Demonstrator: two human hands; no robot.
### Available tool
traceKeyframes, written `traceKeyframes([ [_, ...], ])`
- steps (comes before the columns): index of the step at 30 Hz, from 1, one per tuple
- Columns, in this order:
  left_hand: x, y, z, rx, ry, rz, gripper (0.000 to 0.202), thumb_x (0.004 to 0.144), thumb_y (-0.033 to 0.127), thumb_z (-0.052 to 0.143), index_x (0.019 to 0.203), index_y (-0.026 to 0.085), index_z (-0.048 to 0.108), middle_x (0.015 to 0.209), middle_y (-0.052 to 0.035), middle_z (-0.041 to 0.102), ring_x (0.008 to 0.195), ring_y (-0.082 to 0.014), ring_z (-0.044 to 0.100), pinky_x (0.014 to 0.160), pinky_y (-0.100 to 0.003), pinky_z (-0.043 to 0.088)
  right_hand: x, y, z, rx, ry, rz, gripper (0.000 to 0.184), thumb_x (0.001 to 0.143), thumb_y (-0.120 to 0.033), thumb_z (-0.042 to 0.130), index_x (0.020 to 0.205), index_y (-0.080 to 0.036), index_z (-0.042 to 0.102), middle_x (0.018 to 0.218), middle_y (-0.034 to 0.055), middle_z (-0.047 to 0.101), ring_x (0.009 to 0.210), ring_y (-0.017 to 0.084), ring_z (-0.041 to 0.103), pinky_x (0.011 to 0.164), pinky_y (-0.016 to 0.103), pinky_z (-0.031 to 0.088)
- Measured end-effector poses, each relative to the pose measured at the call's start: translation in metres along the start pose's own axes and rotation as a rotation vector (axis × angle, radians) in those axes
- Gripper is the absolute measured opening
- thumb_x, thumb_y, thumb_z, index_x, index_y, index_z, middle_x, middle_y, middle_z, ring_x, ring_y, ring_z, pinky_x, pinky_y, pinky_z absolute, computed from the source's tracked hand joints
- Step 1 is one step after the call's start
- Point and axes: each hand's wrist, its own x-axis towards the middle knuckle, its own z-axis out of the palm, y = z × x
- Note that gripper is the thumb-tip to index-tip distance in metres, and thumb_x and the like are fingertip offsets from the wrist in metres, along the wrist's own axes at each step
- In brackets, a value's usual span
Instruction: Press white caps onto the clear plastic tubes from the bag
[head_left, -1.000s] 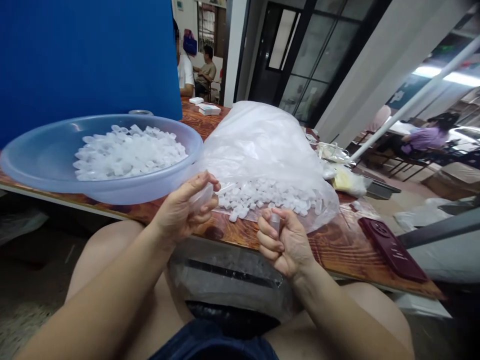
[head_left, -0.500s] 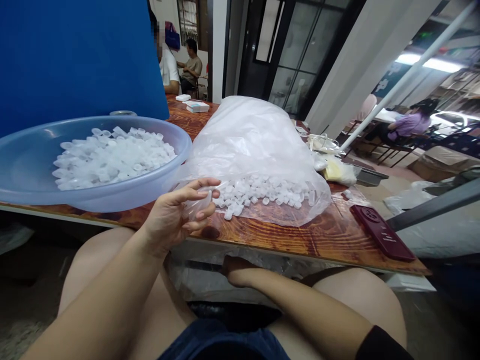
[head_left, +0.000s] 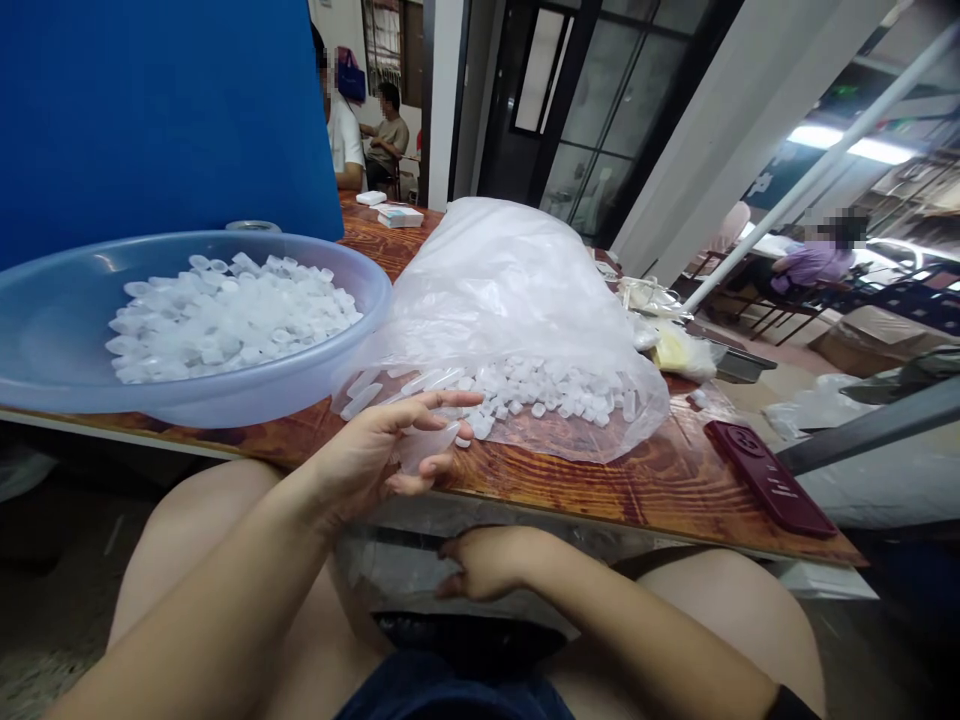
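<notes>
My left hand (head_left: 356,460) is over the table's front edge, its fingers curled round a clear plastic tube (head_left: 426,448) with a tapered end. Just beyond it, small translucent white caps (head_left: 547,392) lie spilled at the mouth of a large clear plastic bag (head_left: 499,270). Several more clear tubes (head_left: 361,395) rest beside those caps, behind my left wrist. Below the table edge, my right hand (head_left: 491,562) has its fingers apart and appears to hold nothing. It is over clear plastic sheeting (head_left: 401,565) between my knees.
A blue basin (head_left: 300,372) heaped with white pieces (head_left: 232,315) stands at the left, before a blue panel (head_left: 165,120). A dark red phone (head_left: 769,480) lies at the table's right end. A metal bar (head_left: 870,425) crosses beside it. Several people sit in the background.
My left hand has shifted right with the tube, uncovering tubes behind it. My right hand's fingers have come into clearer view, spread apart below the table edge.
</notes>
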Motion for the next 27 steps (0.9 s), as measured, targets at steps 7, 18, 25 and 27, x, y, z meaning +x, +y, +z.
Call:
traceKeyframes([
  [7,0.005,-0.005,0.006,-0.031,0.049,0.06,0.053,0.076,0.01,0.052,0.129,0.012,0.053,0.091,-0.0111,0.057,0.053,-0.0081,0.048,0.034,-0.012,0.024,-0.028,-0.017,-0.118,-0.02,0.464,-0.12,0.017,0.091,-0.03,0.055,0.084,-0.018,0.065,0.079,0.0034,0.067,0.073,0.015,0.063,0.07,0.027,0.05],
  [18,0.016,-0.023,0.023,-0.212,0.084,0.146,0.059,0.072,-0.002,0.051,0.13,0.011,0.053,0.093,-0.0115,0.057,0.064,-0.0106,0.055,0.043,-0.016,0.04,0.007,0.062,-0.112,-0.437,0.69,0.164,0.01,0.085,-0.013,0.053,0.086,-0.017,0.061,0.093,0.0103,0.059,0.091,0.025,0.056,0.083,0.037,0.047],
  [25,0.016,-0.024,0.025,-0.266,0.153,0.178,0.052,0.075,-0.005,0.053,0.124,0.014,0.052,0.091,-0.0081,0.059,0.074,-0.0143,0.065,0.063,-0.023,0.056,0.002,0.048,-0.112,-0.335,0.712,0.041,0.006,0.084,-0.012,0.054,0.085,-0.017,0.055,0.095,0.0101,0.061,0.094,0.022,0.059,0.083,0.035,0.05],
  [27,0.017,-0.025,0.024,-0.267,0.187,0.202,0.046,0.077,-0.004,0.054,0.119,0.015,0.052,0.091,-0.0073,0.06,0.083,-0.0182,0.069,0.077,-0.032,0.06,-0.002,0.033,-0.111,-0.206,0.723,-0.092,0.005,0.087,-0.014,0.052,0.087,-0.019,0.053,0.094,0.0083,0.063,0.092,0.019,0.061,0.079,0.032,0.051],
])
